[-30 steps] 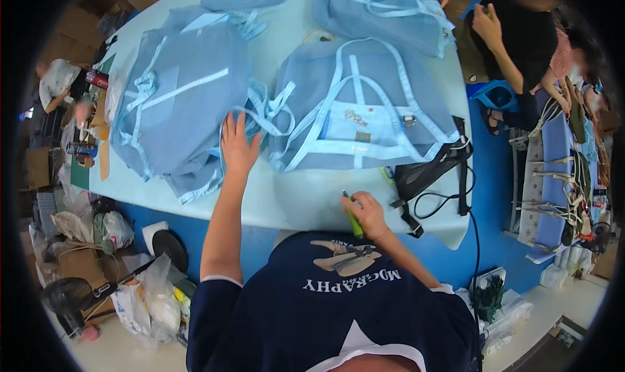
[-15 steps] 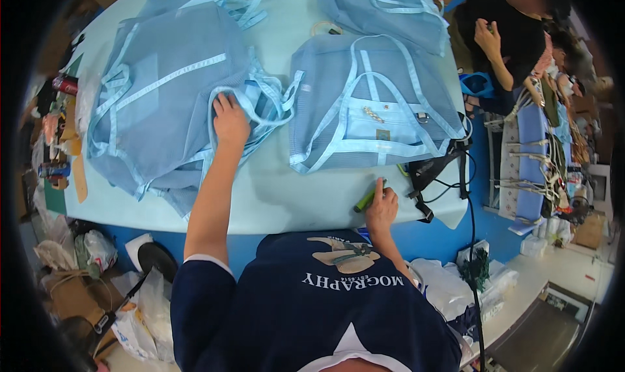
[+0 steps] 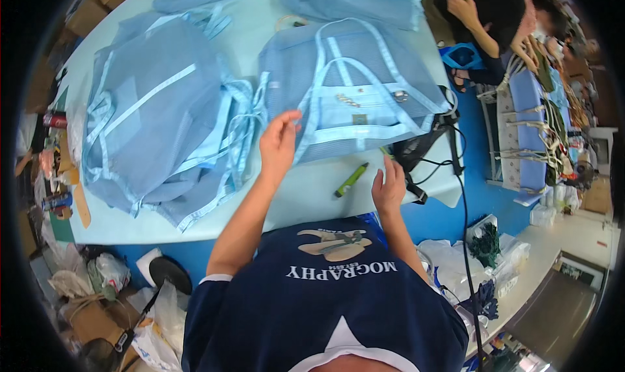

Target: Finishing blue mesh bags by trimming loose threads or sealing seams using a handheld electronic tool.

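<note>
The blue mesh bag (image 3: 355,77) lies flat on the pale desk (image 3: 312,193), in the upper centre of the frame. The left hand (image 3: 278,147) is at its lower left corner, fingers loosely spread in a wide grip that holds nothing visible; whether the fingertips touch the fabric, I cannot tell. The right hand (image 3: 389,184), right of centre, also has a wide, bare grip, just beside a green tool (image 3: 351,180) lying on the desk and near a black mesh pouch (image 3: 411,153).

Straps (image 3: 319,93), a pocket panel (image 3: 335,115) and a chain charm (image 3: 348,100) are already on the bag, so its making-up looks complete; any loose threads left would be too small to see. Another blue bag (image 3: 153,105) rests at the left of the frame, its ties knotted, and more lie along the upper edge; whether those are finished is unclear.
</note>
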